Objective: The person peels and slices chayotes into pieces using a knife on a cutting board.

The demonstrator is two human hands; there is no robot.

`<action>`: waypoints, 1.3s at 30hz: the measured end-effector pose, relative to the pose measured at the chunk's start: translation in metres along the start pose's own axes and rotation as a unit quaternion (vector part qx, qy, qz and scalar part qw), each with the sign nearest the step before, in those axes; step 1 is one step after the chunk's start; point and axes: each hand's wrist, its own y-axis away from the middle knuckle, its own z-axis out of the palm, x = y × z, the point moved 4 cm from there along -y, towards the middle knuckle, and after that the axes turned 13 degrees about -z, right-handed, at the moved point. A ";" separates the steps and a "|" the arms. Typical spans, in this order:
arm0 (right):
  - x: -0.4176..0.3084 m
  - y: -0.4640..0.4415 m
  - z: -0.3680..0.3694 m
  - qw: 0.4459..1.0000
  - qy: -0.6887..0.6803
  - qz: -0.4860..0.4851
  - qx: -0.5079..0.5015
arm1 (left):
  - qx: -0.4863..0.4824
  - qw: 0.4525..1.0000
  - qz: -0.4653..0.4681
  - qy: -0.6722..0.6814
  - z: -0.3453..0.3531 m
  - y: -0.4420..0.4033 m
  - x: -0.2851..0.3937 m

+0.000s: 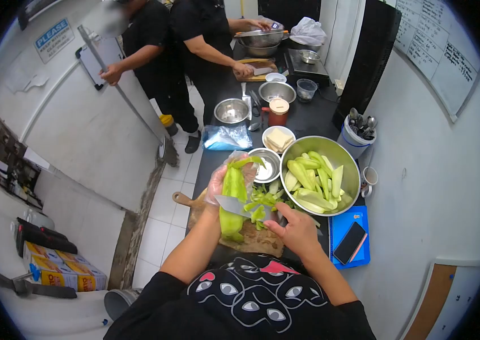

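A long pale green vegetable (233, 190) is held upright in my left hand (217, 182), which wears a clear plastic glove. My right hand (296, 229), bare, grips a knife whose blade (234, 205) lies across the vegetable. Green peelings (265, 204) hang at the blade and lie beneath it. Under both hands is a wooden cutting board (251, 241) with a handle. To the right of the vegetable stands a large metal bowl (354, 180) of pale green peeled pieces (313, 178).
Beyond the board are a small metal bowl (274, 162), a plate of pale slices (278, 139), a red container (278, 113) and a blue plastic packet (227, 137). A phone (350, 242) rests on a blue folder. Two people (206, 34) stand at the far left.
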 end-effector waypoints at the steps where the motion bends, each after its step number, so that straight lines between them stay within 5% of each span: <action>1: 0.000 -0.002 0.001 1.000 0.004 -0.005 0.011 | 0.021 1.000 -0.001 0.002 0.003 0.000 -0.002; 8: 0.004 -0.014 0.010 0.998 0.002 -0.030 0.057 | 0.064 0.997 -0.028 -0.043 0.006 0.006 -0.009; 12: 0.016 -0.026 0.005 0.999 -0.004 0.050 0.013 | 0.110 0.994 -0.010 -0.017 0.025 0.008 -0.029; 25: 0.011 -0.002 -0.005 0.999 -0.027 0.022 -0.015 | 0.015 0.998 -0.053 0.029 0.003 0.004 -0.006; 32: 0.003 -0.013 -0.002 1.000 -0.014 0.024 0.000 | 0.092 0.987 -0.017 -0.128 0.017 0.003 -0.003; 39: 0.004 -0.022 0.005 0.999 -0.016 -0.011 0.039 | 0.107 0.984 0.009 -0.143 0.033 0.008 -0.004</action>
